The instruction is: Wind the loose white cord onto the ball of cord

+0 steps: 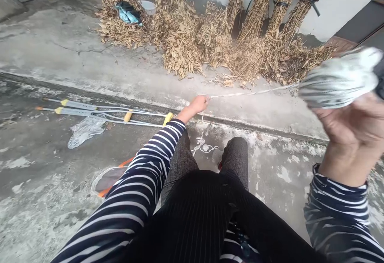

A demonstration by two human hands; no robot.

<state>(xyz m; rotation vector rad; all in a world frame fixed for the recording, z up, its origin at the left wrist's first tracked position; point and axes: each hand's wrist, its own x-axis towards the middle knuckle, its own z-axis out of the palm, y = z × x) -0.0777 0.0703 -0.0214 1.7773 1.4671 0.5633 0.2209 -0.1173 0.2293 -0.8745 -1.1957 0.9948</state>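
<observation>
We sit on the concrete with our knees [210, 163] drawn forward. Our left hand [198, 104] reaches far out in front, fingers closed on a white string [255, 92] that runs taut to the right. Our right hand [354, 131] is raised near the camera at the right edge, and it carries a ball [339, 80] of the same white string; the fingers curl up around the ball's underside, though how tightly we cannot tell, since the hand is blurred. The string leaves the ball at its left end and goes straight to the left fist, so the two hands are well apart with one stretched length between them.

Below the left hand a loose tangle [205, 146] of string lies on the floor between our knees. We judge that a good deal is already wound, as the ball is thick, while the tangle and the stretched length are yet to be taken up.

Far ahead, dry stalks [186, 35] are heaped against the wall, with tied bundles [279, 7] leaning upright to their right. On the left, a pair of crutches [99, 113] lies flat, with a clear bag [85, 130] just near of them.
</observation>
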